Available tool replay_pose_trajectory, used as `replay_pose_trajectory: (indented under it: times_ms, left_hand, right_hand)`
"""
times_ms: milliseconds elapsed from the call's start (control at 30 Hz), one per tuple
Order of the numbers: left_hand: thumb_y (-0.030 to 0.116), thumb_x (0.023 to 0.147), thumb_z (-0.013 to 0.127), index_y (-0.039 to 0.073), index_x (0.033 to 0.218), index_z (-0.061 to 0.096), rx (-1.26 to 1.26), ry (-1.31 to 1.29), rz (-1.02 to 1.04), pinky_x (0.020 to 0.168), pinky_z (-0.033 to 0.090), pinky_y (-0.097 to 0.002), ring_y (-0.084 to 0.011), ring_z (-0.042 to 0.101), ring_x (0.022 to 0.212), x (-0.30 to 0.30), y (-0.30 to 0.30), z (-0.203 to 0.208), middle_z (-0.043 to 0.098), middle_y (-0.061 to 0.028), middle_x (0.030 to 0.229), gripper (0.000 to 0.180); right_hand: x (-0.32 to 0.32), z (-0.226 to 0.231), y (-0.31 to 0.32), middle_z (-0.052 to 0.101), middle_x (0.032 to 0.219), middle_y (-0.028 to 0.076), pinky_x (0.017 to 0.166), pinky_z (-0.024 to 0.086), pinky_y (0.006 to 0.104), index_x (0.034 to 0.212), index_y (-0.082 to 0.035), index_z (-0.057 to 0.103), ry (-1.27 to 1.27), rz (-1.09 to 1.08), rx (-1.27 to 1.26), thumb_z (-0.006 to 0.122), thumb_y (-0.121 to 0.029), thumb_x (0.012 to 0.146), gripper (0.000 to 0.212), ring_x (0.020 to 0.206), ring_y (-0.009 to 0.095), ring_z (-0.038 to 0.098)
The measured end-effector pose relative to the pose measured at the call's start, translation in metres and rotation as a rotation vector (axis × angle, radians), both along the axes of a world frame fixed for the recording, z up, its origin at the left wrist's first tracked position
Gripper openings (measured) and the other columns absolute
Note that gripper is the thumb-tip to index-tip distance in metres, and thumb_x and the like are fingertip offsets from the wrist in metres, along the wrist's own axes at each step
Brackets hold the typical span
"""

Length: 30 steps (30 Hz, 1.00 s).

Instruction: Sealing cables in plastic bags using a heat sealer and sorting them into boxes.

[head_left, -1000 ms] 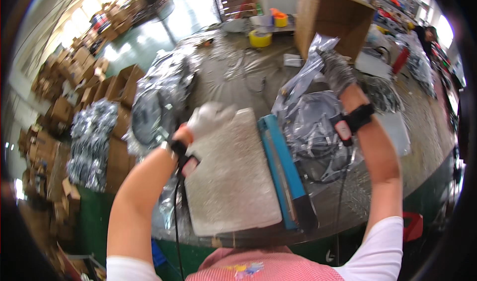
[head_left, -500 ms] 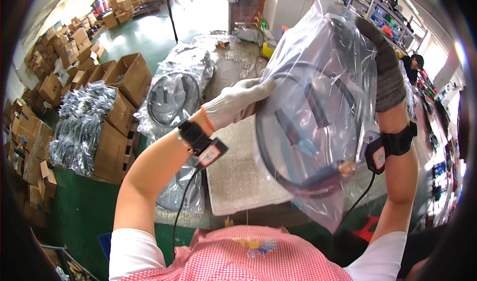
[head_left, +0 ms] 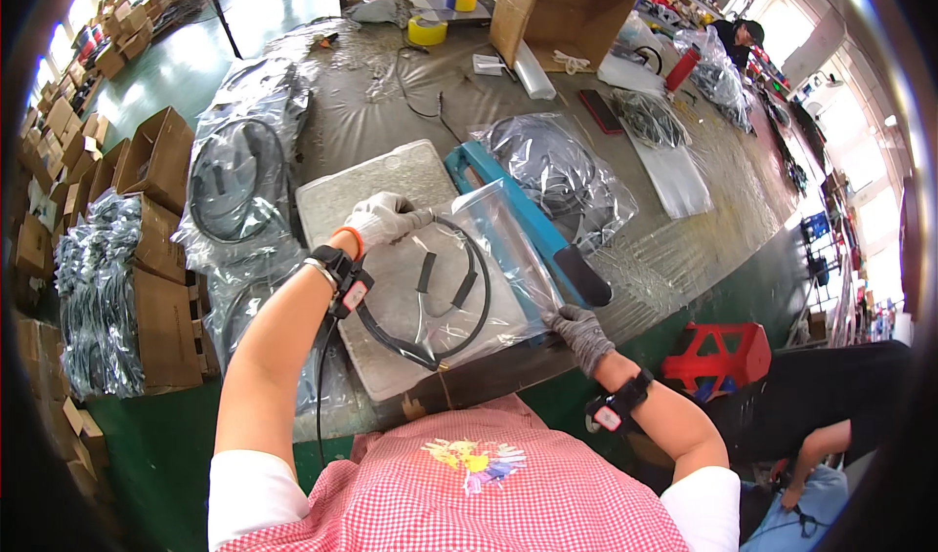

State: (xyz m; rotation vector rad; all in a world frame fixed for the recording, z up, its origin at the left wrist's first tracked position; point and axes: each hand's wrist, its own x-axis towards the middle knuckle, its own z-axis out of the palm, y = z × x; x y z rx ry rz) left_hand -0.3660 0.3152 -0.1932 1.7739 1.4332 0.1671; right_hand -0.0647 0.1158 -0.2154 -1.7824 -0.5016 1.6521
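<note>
A clear plastic bag (head_left: 506,283) with a coiled black cable (head_left: 486,293) inside lies flat on a whitish slab (head_left: 337,195). My left hand (head_left: 381,220), in a pale glove, grips the bag at the far edge of the coil. In a grey glove, my right hand (head_left: 583,337) pinches the near corner of the bag's right end. That end reaches over the left side of a long blue heat sealer (head_left: 532,225) with a dark handle end. I cannot tell whether the bag's edge sits under the sealer's arm.
Bagged cables (head_left: 239,176) are piled left of the slab; another bagged coil (head_left: 557,161) lies beyond the sealer. A cardboard box (head_left: 562,15), yellow tape (head_left: 427,31) and a phone (head_left: 600,111) stand farther back. A red stool (head_left: 718,355) and a co-worker's hand (head_left: 793,493) are at the right.
The bag has come down from in front of me onto the slab, its right end now at the sealer. My right hand has dropped from the bag's top to its near right corner.
</note>
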Motion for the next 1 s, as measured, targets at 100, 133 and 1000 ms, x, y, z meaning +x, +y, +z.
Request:
replay_pose_trajectory:
  times_ms: [100, 133, 1000]
  left_hand:
    - [0.050, 0.079, 0.062, 0.009, 0.095, 0.068, -0.027, 0.128, 0.055, 0.063, 0.047, -0.0294, -0.0139, 0.059, 0.066, 0.017, 0.000, -0.006, 0.063, -0.0036, 0.073, 0.044]
    - [0.053, 0.079, 0.060, 0.011, 0.097, 0.068, -0.041, 0.152, 0.061, 0.066, 0.047, -0.0301, -0.0156, 0.061, 0.070, 0.028, 0.001, 0.000, 0.065, -0.0048, 0.076, 0.047]
    - [0.035, 0.084, 0.059, 0.009, 0.087, 0.069, 0.092, -0.136, 0.423, 0.067, 0.048, -0.0316, -0.0209, 0.064, 0.071, 0.012, 0.013, -0.046, 0.067, -0.0097, 0.075, 0.028]
  right_hand:
    - [0.039, -0.013, 0.020, 0.064, 0.095, 0.006, 0.073, 0.053, 0.0322, 0.113, -0.004, 0.055, -0.568, 0.391, 0.237, 0.065, -0.015, 0.084, 0.033, 0.082, 0.018, 0.062]
    - [0.051, -0.029, 0.032, 0.064, 0.095, 0.006, 0.073, 0.053, 0.0322, 0.113, -0.004, 0.055, -0.562, 0.381, 0.223, 0.065, -0.015, 0.084, 0.033, 0.082, 0.018, 0.062]
    - [0.001, 0.056, 0.083, 0.044, 0.125, 0.026, 0.096, 0.037, 0.0486, 0.139, -0.007, 0.034, -0.866, 0.961, 0.687, 0.059, -0.034, 0.083, 0.068, 0.114, 0.038, 0.045]
